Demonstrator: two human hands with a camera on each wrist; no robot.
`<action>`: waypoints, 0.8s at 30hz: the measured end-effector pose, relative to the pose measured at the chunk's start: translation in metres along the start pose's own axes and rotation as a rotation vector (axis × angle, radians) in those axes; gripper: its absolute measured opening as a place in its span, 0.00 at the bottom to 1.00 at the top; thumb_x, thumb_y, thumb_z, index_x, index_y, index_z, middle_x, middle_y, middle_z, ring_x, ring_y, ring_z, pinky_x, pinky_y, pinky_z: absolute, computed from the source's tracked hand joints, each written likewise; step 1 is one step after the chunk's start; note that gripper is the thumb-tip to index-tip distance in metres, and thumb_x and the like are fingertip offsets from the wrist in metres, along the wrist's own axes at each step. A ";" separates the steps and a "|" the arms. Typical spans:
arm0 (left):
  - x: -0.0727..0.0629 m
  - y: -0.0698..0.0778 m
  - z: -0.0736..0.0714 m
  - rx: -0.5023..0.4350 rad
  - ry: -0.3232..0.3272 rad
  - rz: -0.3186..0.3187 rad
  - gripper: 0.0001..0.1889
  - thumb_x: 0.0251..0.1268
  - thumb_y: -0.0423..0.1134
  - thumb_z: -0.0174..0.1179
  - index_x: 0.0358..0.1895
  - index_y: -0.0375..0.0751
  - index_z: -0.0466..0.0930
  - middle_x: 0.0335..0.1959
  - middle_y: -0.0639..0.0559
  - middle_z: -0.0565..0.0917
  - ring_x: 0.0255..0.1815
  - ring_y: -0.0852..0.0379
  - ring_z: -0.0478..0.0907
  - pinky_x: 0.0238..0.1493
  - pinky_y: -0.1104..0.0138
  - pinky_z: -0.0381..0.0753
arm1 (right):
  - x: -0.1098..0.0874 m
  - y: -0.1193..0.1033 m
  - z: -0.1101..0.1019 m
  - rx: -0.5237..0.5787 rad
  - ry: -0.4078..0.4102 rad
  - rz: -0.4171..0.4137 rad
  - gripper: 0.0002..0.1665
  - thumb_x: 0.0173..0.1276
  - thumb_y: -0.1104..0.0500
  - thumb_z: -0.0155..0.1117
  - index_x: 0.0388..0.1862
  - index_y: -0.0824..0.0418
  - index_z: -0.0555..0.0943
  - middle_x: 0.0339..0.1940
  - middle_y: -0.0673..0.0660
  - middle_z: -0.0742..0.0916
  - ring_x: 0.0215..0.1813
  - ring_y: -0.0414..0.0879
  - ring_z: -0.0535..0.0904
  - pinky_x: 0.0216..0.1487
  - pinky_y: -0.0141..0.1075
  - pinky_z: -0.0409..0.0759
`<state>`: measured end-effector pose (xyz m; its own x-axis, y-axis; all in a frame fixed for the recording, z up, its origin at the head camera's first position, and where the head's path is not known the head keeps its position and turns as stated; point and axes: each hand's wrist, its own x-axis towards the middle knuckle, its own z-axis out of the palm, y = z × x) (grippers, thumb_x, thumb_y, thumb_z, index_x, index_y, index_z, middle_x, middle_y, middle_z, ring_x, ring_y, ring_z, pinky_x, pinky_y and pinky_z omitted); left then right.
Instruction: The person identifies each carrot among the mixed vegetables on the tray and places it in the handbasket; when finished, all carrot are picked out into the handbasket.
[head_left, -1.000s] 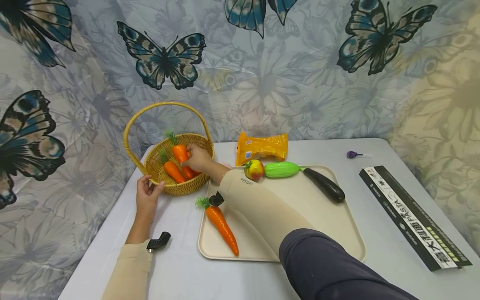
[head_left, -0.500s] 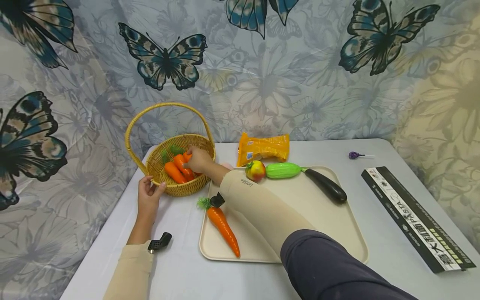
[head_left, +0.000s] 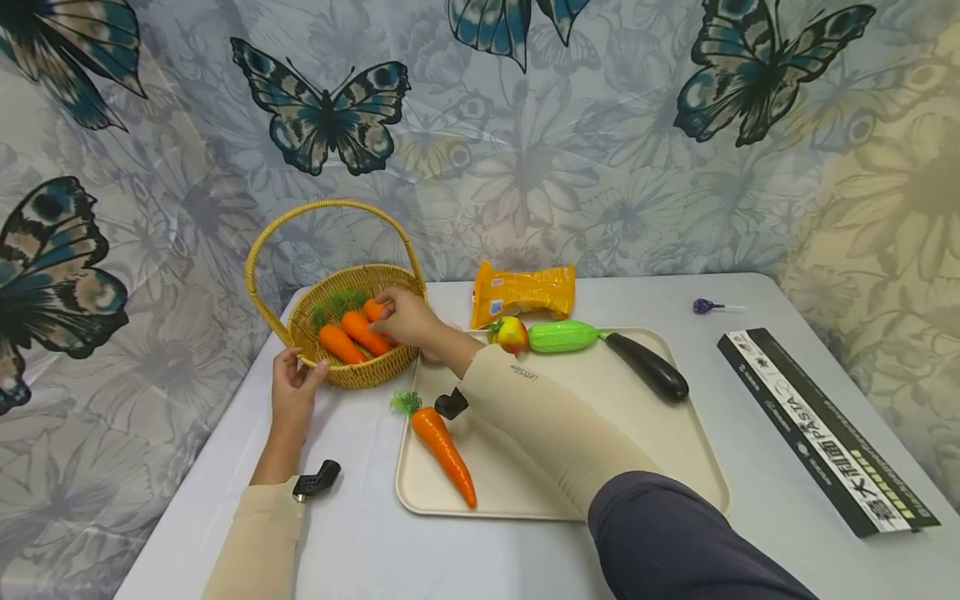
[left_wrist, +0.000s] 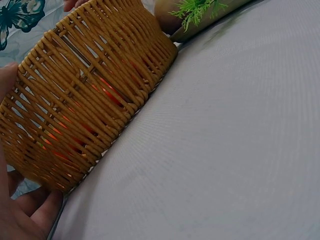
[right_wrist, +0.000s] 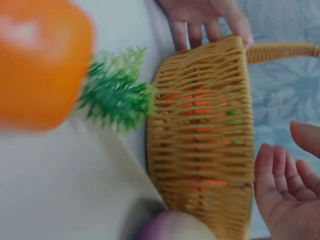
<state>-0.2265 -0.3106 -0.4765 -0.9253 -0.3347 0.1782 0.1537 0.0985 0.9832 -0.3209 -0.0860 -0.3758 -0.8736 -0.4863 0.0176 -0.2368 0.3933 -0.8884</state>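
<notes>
My left hand holds the near left rim of a yellow wicker basket; in the left wrist view its thumb is at the rim and its fingers are low on the woven wall. Several orange carrots with green tops lie in the basket. Over the basket's right side is my right hand. In the right wrist view, that hand has its thumb apart from loosely bent fingers, with nothing between them. Another carrot lies on the left part of the beige tray.
A red-yellow fruit, a green gourd and an eggplant line the tray's far side. Behind is an orange packet. To the right lie a purple lollipop and a black pasta box. A purple-white round thing sits beside the basket.
The right hand has let go of a carrot, which now lies lower in the basket with the others, and has drawn back slightly to the right. The left hand stays at the rim.
</notes>
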 end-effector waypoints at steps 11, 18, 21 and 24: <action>-0.001 0.002 0.002 -0.008 0.006 0.007 0.31 0.67 0.37 0.63 0.66 0.36 0.54 0.77 0.46 0.53 0.70 0.45 0.58 0.58 0.75 0.70 | -0.051 0.013 -0.027 -0.016 0.013 -0.057 0.28 0.63 0.59 0.71 0.61 0.59 0.73 0.39 0.51 0.82 0.35 0.46 0.80 0.35 0.32 0.79; -0.001 0.006 0.003 -0.003 0.009 0.004 0.31 0.67 0.36 0.63 0.65 0.37 0.55 0.77 0.46 0.52 0.70 0.45 0.58 0.59 0.75 0.69 | -0.082 0.026 -0.029 0.069 -0.028 -0.023 0.27 0.64 0.63 0.70 0.60 0.63 0.72 0.39 0.55 0.80 0.35 0.49 0.82 0.35 0.37 0.84; -0.001 0.005 0.003 0.000 0.006 0.006 0.31 0.66 0.37 0.63 0.65 0.37 0.55 0.77 0.46 0.53 0.71 0.45 0.58 0.59 0.75 0.69 | -0.093 0.031 -0.027 0.056 -0.030 -0.001 0.27 0.64 0.62 0.70 0.60 0.63 0.72 0.39 0.55 0.81 0.36 0.49 0.82 0.37 0.38 0.84; -0.002 0.004 0.001 -0.006 0.004 0.008 0.31 0.66 0.37 0.63 0.66 0.38 0.55 0.77 0.46 0.52 0.71 0.45 0.57 0.59 0.75 0.69 | -0.102 0.034 -0.023 0.044 -0.020 0.013 0.27 0.63 0.61 0.71 0.60 0.63 0.73 0.39 0.54 0.81 0.33 0.46 0.82 0.35 0.38 0.84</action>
<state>-0.2240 -0.3088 -0.4734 -0.9227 -0.3374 0.1865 0.1635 0.0956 0.9819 -0.2495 -0.0044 -0.3975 -0.8679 -0.4967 -0.0031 -0.2057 0.3651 -0.9079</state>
